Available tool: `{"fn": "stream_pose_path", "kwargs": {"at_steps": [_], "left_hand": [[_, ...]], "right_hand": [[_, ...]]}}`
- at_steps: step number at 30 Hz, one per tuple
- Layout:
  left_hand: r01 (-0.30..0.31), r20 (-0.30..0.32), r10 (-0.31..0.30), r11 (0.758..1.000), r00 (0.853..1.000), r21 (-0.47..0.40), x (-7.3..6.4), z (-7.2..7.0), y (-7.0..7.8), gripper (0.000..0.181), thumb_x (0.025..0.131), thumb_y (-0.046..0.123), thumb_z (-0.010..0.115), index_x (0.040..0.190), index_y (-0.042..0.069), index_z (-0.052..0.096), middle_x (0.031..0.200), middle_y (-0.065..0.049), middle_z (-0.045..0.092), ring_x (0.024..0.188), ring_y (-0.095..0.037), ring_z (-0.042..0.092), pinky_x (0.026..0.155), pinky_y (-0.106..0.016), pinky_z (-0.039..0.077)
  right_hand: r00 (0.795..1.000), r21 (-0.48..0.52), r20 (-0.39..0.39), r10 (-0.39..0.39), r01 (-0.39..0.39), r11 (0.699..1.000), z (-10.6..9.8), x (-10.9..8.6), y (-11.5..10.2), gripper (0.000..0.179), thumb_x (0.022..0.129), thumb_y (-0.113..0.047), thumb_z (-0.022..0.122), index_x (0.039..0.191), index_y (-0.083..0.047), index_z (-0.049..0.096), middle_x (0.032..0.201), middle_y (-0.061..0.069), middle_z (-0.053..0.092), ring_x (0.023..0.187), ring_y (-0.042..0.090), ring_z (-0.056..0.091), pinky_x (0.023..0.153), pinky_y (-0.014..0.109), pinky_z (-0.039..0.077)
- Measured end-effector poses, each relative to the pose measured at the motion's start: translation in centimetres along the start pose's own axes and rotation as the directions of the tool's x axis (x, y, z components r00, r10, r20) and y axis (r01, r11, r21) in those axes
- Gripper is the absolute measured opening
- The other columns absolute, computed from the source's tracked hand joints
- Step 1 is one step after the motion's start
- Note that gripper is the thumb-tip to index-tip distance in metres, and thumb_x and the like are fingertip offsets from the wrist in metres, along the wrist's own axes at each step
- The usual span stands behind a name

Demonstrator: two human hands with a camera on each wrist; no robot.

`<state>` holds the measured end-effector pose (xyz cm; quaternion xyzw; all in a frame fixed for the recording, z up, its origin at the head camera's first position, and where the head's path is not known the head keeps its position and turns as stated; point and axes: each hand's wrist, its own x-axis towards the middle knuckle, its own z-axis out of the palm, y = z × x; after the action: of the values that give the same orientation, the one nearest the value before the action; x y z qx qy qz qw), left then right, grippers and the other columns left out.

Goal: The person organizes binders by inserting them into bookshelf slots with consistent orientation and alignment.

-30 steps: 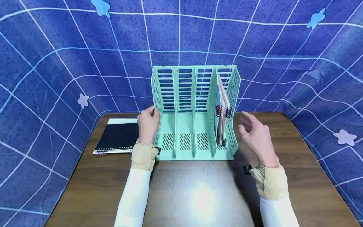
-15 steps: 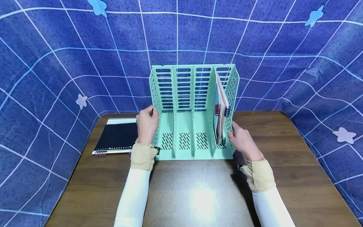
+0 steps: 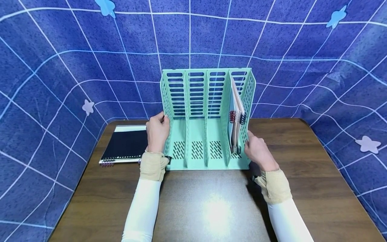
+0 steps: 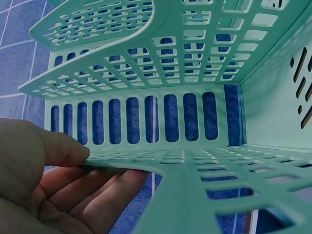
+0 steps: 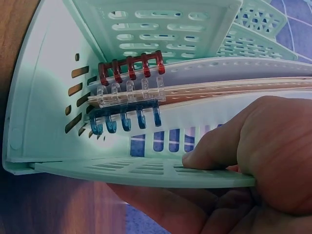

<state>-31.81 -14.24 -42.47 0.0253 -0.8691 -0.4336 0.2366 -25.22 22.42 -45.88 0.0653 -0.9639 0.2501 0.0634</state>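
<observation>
A mint-green file organizer [image 3: 196, 129] with several upright slots stands on the table. My left hand [image 3: 158, 131] pinches its left side wall; in the left wrist view the thumb [image 4: 68, 150] lies inside the wall and the fingers [image 4: 105, 195] outside. On the opposite side my right hand [image 3: 259, 151] grips the right side wall, thumb [image 5: 209, 148] inside and fingers beneath in the right wrist view. Several ring-bound notebooks [image 3: 237, 117] stand in the rightmost slot, with red [image 5: 130, 67], clear and blue binding rings [image 5: 126, 118] facing forward. The other slots hold nothing.
Left of the organizer lies a black-covered notebook [image 3: 125, 144] on a white one, partly behind my left hand. A blue grid-patterned cloth [image 3: 193, 33] with star shapes hangs behind the brown wooden table [image 3: 211, 208].
My right hand has moved left from beside the organizer and taken hold of its right wall. My left hand stays on the left wall, and the organizer stands in place.
</observation>
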Motion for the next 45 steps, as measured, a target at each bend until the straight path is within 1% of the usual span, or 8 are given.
{"fn": "stream_pose_path", "kwargs": {"at_steps": [13, 16, 19, 23, 26, 29, 35, 45], "left_hand": [[0.029, 0.140, -0.030, 1.000, 0.990, 0.011, -0.6, -3.4, 1.3, 0.049, 0.102, 0.034, 0.057, 0.146, 0.012, 0.059, 0.131, -0.011, 0.070, 0.113, -0.024, 0.072, 0.098, -0.045, 0.055], [0.003, 0.148, -0.016, 0.996, 0.989, 0.090, -1.1, -5.3, 1.2, 0.045, 0.102, 0.026, 0.051, 0.145, 0.013, 0.061, 0.131, -0.012, 0.070, 0.077, -0.026, 0.073, 0.075, -0.047, 0.058], [-0.003, 0.199, -0.035, 0.983, 0.979, 0.186, -1.6, -7.2, 0.2, 0.049, 0.098, 0.017, 0.044, 0.143, 0.013, 0.063, 0.088, -0.012, 0.075, 0.042, -0.020, 0.041, 0.046, -0.041, 0.042], [-0.002, 0.322, -0.095, 0.958, 0.942, 0.287, -2.2, -9.0, -1.7, 0.057, 0.093, 0.014, 0.043, 0.148, 0.012, 0.057, 0.061, -0.006, 0.052, 0.044, -0.018, 0.039, 0.048, -0.038, 0.042], [-0.035, 0.426, -0.126, 0.936, 0.896, 0.350, -2.8, -9.8, -3.7, 0.063, 0.094, 0.015, 0.048, 0.156, 0.009, 0.044, 0.118, -0.019, 0.069, 0.101, -0.035, 0.066, 0.088, -0.052, 0.053], [-0.084, 0.522, -0.157, 0.909, 0.839, 0.408, -3.3, -10.2, -5.9, 0.072, 0.094, 0.016, 0.055, 0.161, 0.005, 0.032, 0.166, -0.026, 0.026, 0.153, -0.048, 0.022, 0.121, -0.062, 0.022], [-0.121, 0.629, -0.213, 0.887, 0.748, 0.445, -3.8, -9.9, -9.2, 0.080, 0.091, 0.017, 0.070, 0.161, 0.004, 0.032, 0.167, -0.032, 0.013, 0.154, -0.053, 0.004, 0.120, -0.069, 0.009], [-0.134, 0.661, -0.195, 0.901, 0.724, 0.413, -3.4, -9.7, -10.6, 0.075, 0.095, 0.030, 0.067, 0.160, 0.008, 0.036, 0.168, -0.031, 0.013, 0.155, -0.052, 0.005, 0.120, -0.070, 0.010]], "right_hand": [[1.000, -0.004, 0.004, -0.019, 0.019, 1.000, 0.2, -0.1, 0.4, 0.028, 0.091, -0.001, 0.050, 0.118, 0.006, 0.053, 0.073, 0.021, 0.059, 0.069, 0.043, 0.063, 0.065, 0.061, 0.051], [1.000, 0.000, 0.020, -0.012, 0.012, 1.000, -0.1, 0.1, 0.2, 0.036, 0.092, -0.002, 0.049, 0.127, 0.007, 0.051, 0.077, 0.024, 0.061, 0.073, 0.044, 0.064, 0.068, 0.061, 0.051], [1.000, 0.005, 0.023, -0.008, 0.008, 1.000, -0.3, 0.3, 0.0, 0.037, 0.092, -0.003, 0.048, 0.129, 0.006, 0.051, 0.079, 0.025, 0.061, 0.074, 0.044, 0.065, 0.068, 0.061, 0.051], [1.000, 0.013, 0.020, -0.008, 0.008, 1.000, -0.5, 0.4, -0.1, 0.031, 0.092, -0.003, 0.048, 0.122, 0.004, 0.052, 0.076, 0.022, 0.059, 0.070, 0.040, 0.061, 0.064, 0.058, 0.050], [1.000, 0.021, 0.028, -0.009, 0.009, 1.000, -0.5, 0.2, 0.0, 0.032, 0.092, -0.003, 0.046, 0.123, 0.005, 0.051, 0.075, 0.021, 0.057, 0.069, 0.038, 0.058, 0.064, 0.057, 0.049], [0.999, 0.024, 0.043, -0.004, 0.003, 1.000, -0.3, 0.1, 0.0, 0.033, 0.092, -0.004, 0.046, 0.124, 0.005, 0.050, 0.077, 0.022, 0.057, 0.071, 0.039, 0.058, 0.065, 0.058, 0.049], [0.998, 0.019, 0.061, 0.011, -0.013, 1.000, -0.1, -0.1, 0.2, 0.034, 0.093, -0.004, 0.046, 0.126, 0.005, 0.049, 0.081, 0.023, 0.058, 0.071, 0.038, 0.058, 0.065, 0.057, 0.049], [0.999, 0.017, 0.037, 0.008, -0.009, 1.000, -0.2, 0.0, -0.1, 0.028, 0.093, -0.004, 0.046, 0.119, 0.003, 0.051, 0.081, 0.022, 0.058, 0.070, 0.038, 0.056, 0.064, 0.058, 0.048]]}}
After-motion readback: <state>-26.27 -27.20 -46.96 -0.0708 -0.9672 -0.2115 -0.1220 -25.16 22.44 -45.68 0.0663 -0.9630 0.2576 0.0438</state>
